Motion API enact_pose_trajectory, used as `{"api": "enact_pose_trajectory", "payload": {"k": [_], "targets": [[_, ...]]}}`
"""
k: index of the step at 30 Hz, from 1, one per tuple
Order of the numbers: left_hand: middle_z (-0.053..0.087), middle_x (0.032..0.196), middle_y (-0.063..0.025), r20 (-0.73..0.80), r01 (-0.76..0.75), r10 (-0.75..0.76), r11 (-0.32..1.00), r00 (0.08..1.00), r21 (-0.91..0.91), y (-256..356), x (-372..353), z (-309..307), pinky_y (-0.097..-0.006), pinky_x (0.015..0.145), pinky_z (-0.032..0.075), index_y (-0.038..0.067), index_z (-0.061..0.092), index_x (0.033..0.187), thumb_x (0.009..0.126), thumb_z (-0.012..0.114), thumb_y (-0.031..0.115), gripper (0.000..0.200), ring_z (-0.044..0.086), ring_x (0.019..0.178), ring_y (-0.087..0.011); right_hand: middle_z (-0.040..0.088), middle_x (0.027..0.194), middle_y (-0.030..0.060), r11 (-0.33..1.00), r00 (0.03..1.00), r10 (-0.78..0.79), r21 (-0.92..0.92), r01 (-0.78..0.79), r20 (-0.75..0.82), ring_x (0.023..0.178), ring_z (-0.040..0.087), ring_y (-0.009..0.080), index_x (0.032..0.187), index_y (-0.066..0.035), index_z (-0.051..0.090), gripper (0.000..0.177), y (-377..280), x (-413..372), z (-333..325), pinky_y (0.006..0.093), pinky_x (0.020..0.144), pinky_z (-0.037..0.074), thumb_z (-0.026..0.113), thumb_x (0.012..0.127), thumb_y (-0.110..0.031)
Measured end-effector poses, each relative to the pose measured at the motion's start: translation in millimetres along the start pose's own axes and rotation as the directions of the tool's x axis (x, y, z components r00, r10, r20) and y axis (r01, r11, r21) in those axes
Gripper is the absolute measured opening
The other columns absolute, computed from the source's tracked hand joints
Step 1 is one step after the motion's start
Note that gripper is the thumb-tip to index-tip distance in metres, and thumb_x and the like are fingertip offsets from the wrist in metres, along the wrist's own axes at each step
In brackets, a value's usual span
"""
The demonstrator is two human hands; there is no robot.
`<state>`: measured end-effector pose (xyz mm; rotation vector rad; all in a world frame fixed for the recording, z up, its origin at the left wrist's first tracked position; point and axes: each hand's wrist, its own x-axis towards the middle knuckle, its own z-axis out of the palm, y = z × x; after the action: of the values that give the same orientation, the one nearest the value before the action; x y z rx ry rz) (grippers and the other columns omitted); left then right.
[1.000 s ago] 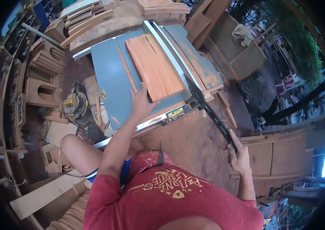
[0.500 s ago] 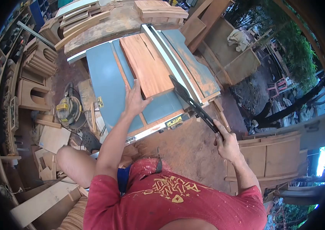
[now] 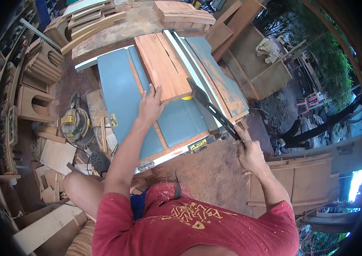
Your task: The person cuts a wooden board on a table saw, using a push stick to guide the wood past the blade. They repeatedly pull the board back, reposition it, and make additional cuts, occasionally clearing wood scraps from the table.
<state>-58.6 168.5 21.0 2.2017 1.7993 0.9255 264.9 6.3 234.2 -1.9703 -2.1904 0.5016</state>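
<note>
A thick reddish wooden board (image 3: 164, 68) lies on the blue-grey top of a table saw (image 3: 117, 81), alongside the pale metal rip fence (image 3: 198, 79). A long slit runs through the board from its far end. My left hand (image 3: 151, 103) presses on the board's near left corner, fingers spread. My right hand (image 3: 249, 151) is wrapped round the handle of a black push stick (image 3: 215, 111), whose tip meets the near right corner of the board by the fence. A bit of yellow (image 3: 187, 97) shows at the board's near edge; the blade itself is hidden.
Behind the saw, a workbench (image 3: 125, 32) carries stacked boards (image 3: 185, 15). On the left are arched wooden panels (image 3: 36, 104), a yellow and black vacuum-like machine (image 3: 75, 121) and wood offcuts (image 3: 55, 183). Wooden panels (image 3: 309, 181) lean at the right.
The board has slid a little farther away along the fence, and a bit of yellow now shows at its near edge. Both hands and the push stick have moved forward with it.
</note>
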Motion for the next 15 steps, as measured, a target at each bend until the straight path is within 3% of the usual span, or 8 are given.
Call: {"api": "enact_pose_trajectory", "payload": {"k": [2, 5, 8, 11, 14, 15], "targets": [[0.046, 0.144, -0.0401, 0.02, 0.002, -0.003, 0.999, 1.0, 0.038, -3.7, 7.4, 0.1, -0.0546, 0.116, 0.039, -0.004, 0.045, 0.147, 0.088, 0.077, 0.034, 0.078, 0.053, 0.133, -0.0466, 0.068, 0.097, 0.0342, 0.99, 0.999, -0.036, -0.139, 0.033, -0.015, 0.088, 0.067, 0.0511, 0.147, -0.007, 0.05, 0.053, 0.8, 4.9, 4.4, 0.0558, 0.079, 0.052, 0.054, 0.095, -0.003], [0.047, 0.144, -0.0404, 0.047, 0.03, -0.034, 0.996, 0.998, 0.084, -3.4, 16.7, -6.8, -0.0541, 0.116, 0.04, -0.005, 0.045, 0.148, 0.088, 0.077, 0.034, 0.078, 0.054, 0.132, -0.0466, 0.067, 0.095, 0.0349, 0.991, 0.989, -0.127, 0.019, 0.129, -0.074, 0.089, 0.067, 0.051, 0.148, -0.008, 0.049, 0.052, 5.7, 19.6, 6.9, 0.058, 0.08, 0.05, 0.052, 0.096, -0.006], [0.047, 0.144, -0.0403, 0.049, 0.036, -0.041, 0.994, 0.998, 0.098, -6.6, 27.3, -8.3, -0.0539, 0.116, 0.04, -0.005, 0.044, 0.147, 0.088, 0.077, 0.034, 0.078, 0.055, 0.131, -0.0468, 0.067, 0.096, 0.0359, 0.999, 0.999, -0.024, -0.028, 0.026, 0.043, 0.091, 0.066, 0.0519, 0.149, -0.008, 0.048, 0.052, -11.8, 30.3, -5.5, 0.0576, 0.08, 0.05, 0.052, 0.097, -0.008], [0.047, 0.144, -0.04, 0.048, 0.038, -0.044, 0.993, 0.998, 0.113, -12.9, 33.2, -9.6, -0.0534, 0.116, 0.04, -0.005, 0.044, 0.148, 0.088, 0.076, 0.034, 0.078, 0.055, 0.13, -0.0468, 0.067, 0.109, 0.0363, 0.999, 0.997, 0.022, -0.027, -0.02, 0.073, 0.105, 0.062, 0.0553, 0.152, -0.011, 0.044, 0.056, -9.2, 41.6, -0.3, 0.0563, 0.093, 0.049, 0.051, 0.097, -0.005], [0.045, 0.146, -0.0392, 0.052, 0.048, -0.055, 0.991, 0.997, 0.125, -20.9, 43.4, -4.8, -0.0529, 0.116, 0.04, -0.003, 0.042, 0.149, 0.09, 0.075, 0.034, 0.077, 0.055, 0.13, -0.0482, 0.064, 0.118, 0.0376, 0.994, 0.986, 0.101, -0.064, -0.094, 0.13, 0.11, 0.061, 0.0553, 0.152, -0.011, 0.044, 0.055, -26.7, 51.0, -5.9, 0.0558, 0.098, 0.047, 0.05, 0.098, -0.005], [0.044, 0.148, -0.0384, 0.05, 0.052, -0.059, 0.991, 0.997, 0.123, -26.1, 46.7, -2.0, -0.0529, 0.116, 0.04, -0.001, 0.041, 0.15, 0.09, 0.074, 0.034, 0.076, 0.054, 0.129, -0.0495, 0.063, 0.119, 0.0376, 0.998, 0.998, 0.015, -0.062, -0.01, 0.068, 0.111, 0.06, 0.0557, 0.152, -0.011, 0.044, 0.055, -19.3, 54.8, -0.6, 0.0554, 0.099, 0.047, 0.05, 0.098, -0.005]]}}
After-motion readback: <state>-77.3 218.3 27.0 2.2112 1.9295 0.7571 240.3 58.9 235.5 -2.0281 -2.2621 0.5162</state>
